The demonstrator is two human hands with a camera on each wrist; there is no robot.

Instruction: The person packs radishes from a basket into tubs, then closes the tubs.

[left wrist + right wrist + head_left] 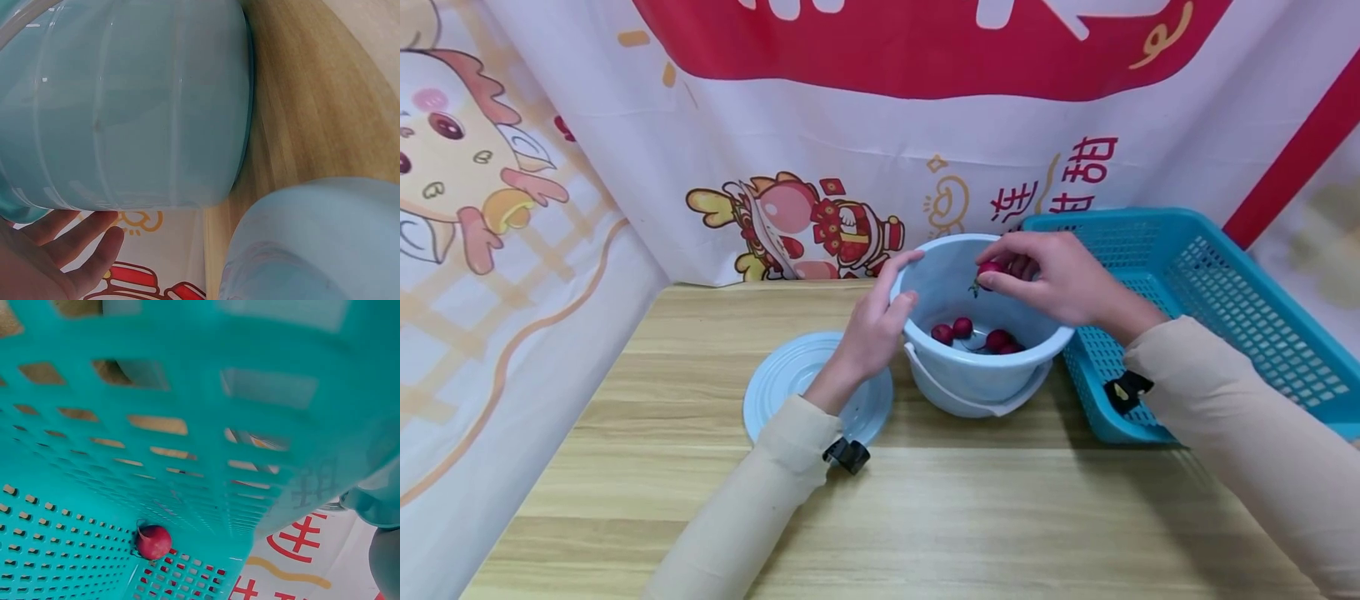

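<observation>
My left hand [880,312] grips the left rim of a light blue bucket [977,379], and in the left wrist view several fingers lie along its outer wall. Between thumb and fingers, my right hand [1056,275] pinches a small red radish [988,271] with a green stem, over the bucket's opening. Several more radishes [962,327] lie on the bucket's bottom. A single radish [154,542] rests inside the turquoise basket [1195,229], seen in the right wrist view; in the head view it is hidden.
The round blue lid [767,375] lies flat on the wooden table [700,333], left of the bucket and under my left forearm. The basket stands close on the bucket's right, with my right forearm across it. A printed cloth [850,125] hangs behind.
</observation>
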